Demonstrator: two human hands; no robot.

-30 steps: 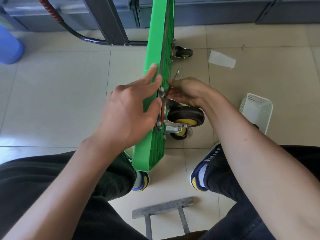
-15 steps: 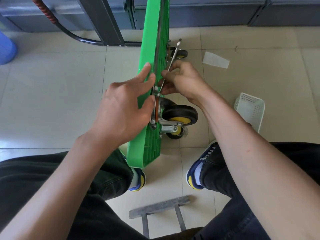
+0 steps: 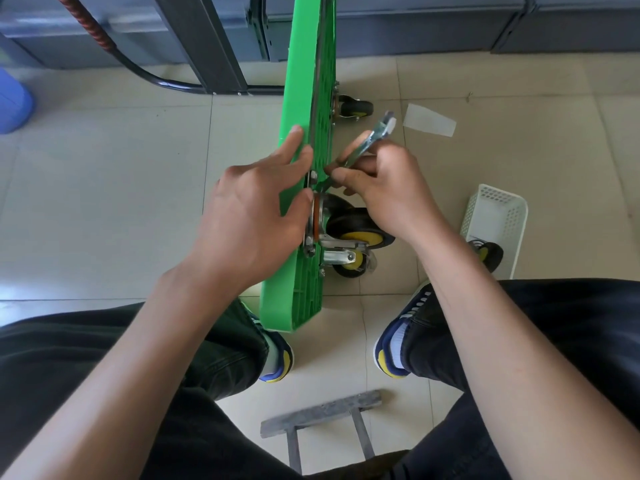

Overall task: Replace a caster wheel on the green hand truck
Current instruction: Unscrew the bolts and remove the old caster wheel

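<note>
1. Nearest the camera, a grey metal T-shaped bar (image 3: 320, 415) lay on the pale tiled floor (image 3: 104, 202) between the person's blue and yellow shoes (image 3: 278, 358).
2. The green plastic hand truck deck (image 3: 294, 258) stood on its edge on the floor, its lower end between the shoes.
3. The left hand (image 3: 256, 209) lay against the deck's smooth side, fingers straight and gripping nothing, thumb near the caster's metal mounting plate (image 3: 313, 220).
4. A black caster wheel with a yellow hub (image 3: 360, 230) was mounted on the deck's ribbed side, with a second small caster (image 3: 349, 263) just below it.
5. The right hand (image 3: 388, 192) clasped a silver metal wrench (image 3: 372, 140), whose near end met the deck by the mounting plate.
6. To the right, a white perforated plastic basket (image 3: 495, 216) lay tipped on the floor with a loose black wheel (image 3: 490, 254) at its mouth.
7. Farther off, another black caster (image 3: 356, 107) showed on the deck, and a white paper scrap (image 3: 429, 124) lay beside it.
</note>
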